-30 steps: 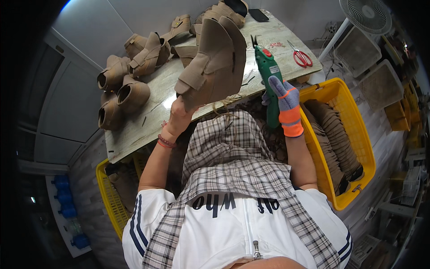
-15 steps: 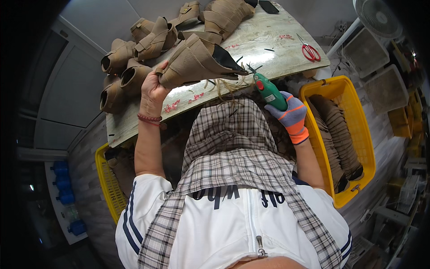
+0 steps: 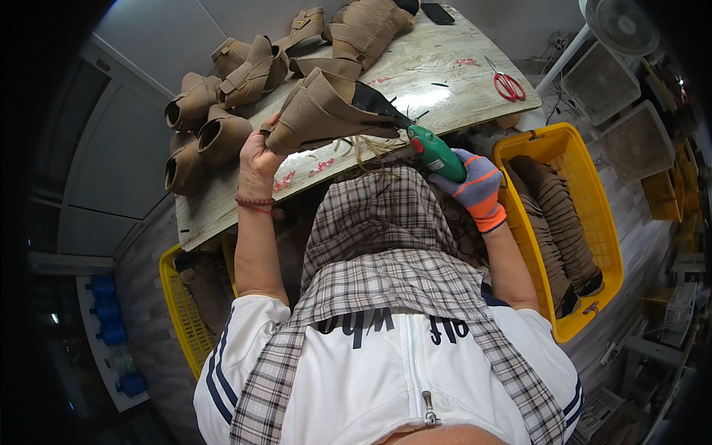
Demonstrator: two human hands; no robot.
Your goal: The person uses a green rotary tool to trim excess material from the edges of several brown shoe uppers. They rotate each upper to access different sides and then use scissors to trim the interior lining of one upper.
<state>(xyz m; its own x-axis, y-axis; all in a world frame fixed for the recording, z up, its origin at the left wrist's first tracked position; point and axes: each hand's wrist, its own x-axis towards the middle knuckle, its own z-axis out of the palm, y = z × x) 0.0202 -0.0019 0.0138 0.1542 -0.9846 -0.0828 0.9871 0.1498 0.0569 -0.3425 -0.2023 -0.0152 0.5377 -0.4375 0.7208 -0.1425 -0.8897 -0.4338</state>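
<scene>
My bare left hand (image 3: 259, 157) is closed on the left end of a tan shoe upper (image 3: 315, 115), holding it over the table's near edge. At the upper's right end, black lining (image 3: 373, 102) shows. My right hand (image 3: 478, 191), in a grey and orange glove, is wrapped round green electric scissors (image 3: 436, 154) with a red button. Their tip meets the lining's edge; the blades are mostly hidden there. Cut strips (image 3: 363, 148) hang at the table's edge below the upper.
Tan uppers (image 3: 256, 78) are piled on the table (image 3: 475, 89) at the left and back. Red-handled scissors (image 3: 509, 87) and a black phone (image 3: 437, 13) lie there too. A yellow basket (image 3: 608, 245) with stacked uppers stands right; another yellow basket (image 3: 178, 319) stands left. A fan (image 3: 623, 26) is at back right.
The electric scissors have moved left, and their tip now meets the lining's edge. My left hand and the upper have shifted slightly down in the view.
</scene>
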